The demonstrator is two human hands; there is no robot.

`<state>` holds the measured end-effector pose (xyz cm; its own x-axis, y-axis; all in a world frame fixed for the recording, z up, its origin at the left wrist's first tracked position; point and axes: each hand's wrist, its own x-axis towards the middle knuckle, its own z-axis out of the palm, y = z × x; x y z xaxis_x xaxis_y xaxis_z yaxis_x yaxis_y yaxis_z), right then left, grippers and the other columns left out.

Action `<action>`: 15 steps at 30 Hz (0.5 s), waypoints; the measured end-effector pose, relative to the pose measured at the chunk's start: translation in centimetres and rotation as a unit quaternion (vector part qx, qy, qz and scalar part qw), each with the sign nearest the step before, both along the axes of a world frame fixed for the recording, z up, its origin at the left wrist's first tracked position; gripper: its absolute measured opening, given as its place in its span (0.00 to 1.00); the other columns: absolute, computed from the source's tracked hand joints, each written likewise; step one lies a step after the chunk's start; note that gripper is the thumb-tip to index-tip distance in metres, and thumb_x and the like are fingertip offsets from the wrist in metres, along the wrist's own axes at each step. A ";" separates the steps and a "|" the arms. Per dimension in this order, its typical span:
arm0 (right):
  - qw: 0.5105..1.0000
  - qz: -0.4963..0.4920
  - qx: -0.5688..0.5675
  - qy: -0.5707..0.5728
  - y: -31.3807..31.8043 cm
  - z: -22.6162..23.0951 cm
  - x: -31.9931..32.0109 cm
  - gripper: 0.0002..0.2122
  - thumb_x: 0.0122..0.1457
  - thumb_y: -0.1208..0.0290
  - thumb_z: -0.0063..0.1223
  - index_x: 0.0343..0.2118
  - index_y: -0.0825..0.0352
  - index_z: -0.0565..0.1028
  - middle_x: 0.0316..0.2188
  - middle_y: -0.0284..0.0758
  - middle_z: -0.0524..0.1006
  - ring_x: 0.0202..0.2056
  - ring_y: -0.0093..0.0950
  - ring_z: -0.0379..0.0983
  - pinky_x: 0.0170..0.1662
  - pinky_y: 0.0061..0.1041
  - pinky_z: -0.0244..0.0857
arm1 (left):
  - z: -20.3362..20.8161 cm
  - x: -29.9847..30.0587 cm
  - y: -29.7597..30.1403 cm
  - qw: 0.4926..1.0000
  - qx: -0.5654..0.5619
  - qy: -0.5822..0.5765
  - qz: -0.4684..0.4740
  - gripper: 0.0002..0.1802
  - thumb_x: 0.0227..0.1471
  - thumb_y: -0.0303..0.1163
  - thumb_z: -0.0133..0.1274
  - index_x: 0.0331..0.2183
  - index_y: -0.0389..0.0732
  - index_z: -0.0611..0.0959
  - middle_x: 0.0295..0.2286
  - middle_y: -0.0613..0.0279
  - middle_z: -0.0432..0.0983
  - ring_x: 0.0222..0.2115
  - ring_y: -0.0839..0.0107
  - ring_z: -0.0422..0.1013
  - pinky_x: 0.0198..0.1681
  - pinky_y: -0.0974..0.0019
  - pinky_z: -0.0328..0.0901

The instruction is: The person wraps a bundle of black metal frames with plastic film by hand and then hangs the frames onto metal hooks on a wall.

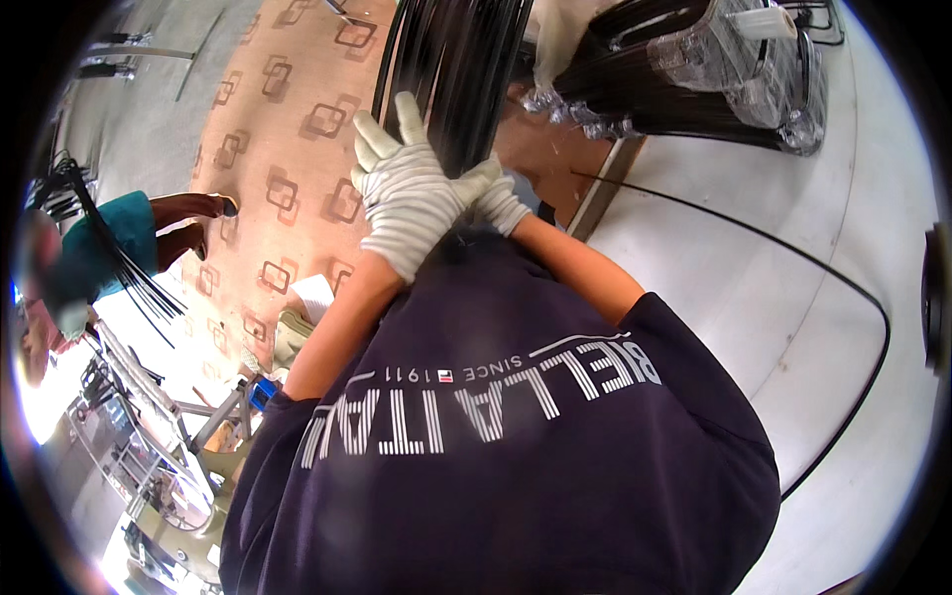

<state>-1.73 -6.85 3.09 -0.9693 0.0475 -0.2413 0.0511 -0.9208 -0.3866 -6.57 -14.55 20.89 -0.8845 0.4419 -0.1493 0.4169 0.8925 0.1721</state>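
Note:
A thick bundle of long, thin black strips point(458, 69) runs away from me at the top centre. My left hand point(409, 198), in a pale striped work glove, lies flat at the near left side of the bundle with its fingers spread. Its thumb crosses toward my right hand point(499, 201), which wears a matching glove. The right hand sits low against the near end of the bundle, and its fingers are hidden behind the left thumb and the strips. Whether it grips any strips cannot be seen.
More black strips point(635, 94), partly wrapped in clear film point(694, 55), lie on a white table point(734, 228) at the upper right. A single black strip point(861, 297) curves across that table. Patterned brown flooring point(288, 129) is to the left, where another person point(124, 238) carries black strips.

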 end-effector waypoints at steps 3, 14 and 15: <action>0.990 -0.015 -0.130 -0.057 -1.5 -0.8 -1.8 0.11 0.59 0.68 0.37 0.38 0.67 0.71 0.32 0.32 0.73 0.34 0.25 0.67 0.42 0.21 0.63 | 1.0 -0.6 2.7 0.996 -0.088 0.000 0.031 0.64 0.26 0.61 0.59 0.58 0.44 0.46 0.55 0.32 0.39 0.54 0.36 0.44 0.54 0.42 0.47; 0.928 0.250 -0.254 -0.108 2.9 -2.8 -6.8 0.09 0.49 0.70 0.48 0.35 0.64 0.69 0.29 0.30 0.71 0.36 0.22 0.67 0.44 0.18 0.62 | 1.0 -2.9 1.7 0.980 -0.093 -0.047 0.172 0.63 0.23 0.56 0.62 0.58 0.46 0.48 0.51 0.36 0.50 0.51 0.44 0.54 0.53 0.54 0.54; 0.941 0.276 -0.181 -0.070 3.6 -3.1 -6.1 0.12 0.46 0.70 0.51 0.36 0.64 0.68 0.30 0.30 0.70 0.36 0.22 0.67 0.43 0.20 0.63 | 0.9 -3.3 1.5 0.982 -0.077 -0.049 0.165 0.63 0.23 0.56 0.62 0.58 0.46 0.48 0.50 0.35 0.51 0.51 0.44 0.54 0.53 0.54 0.54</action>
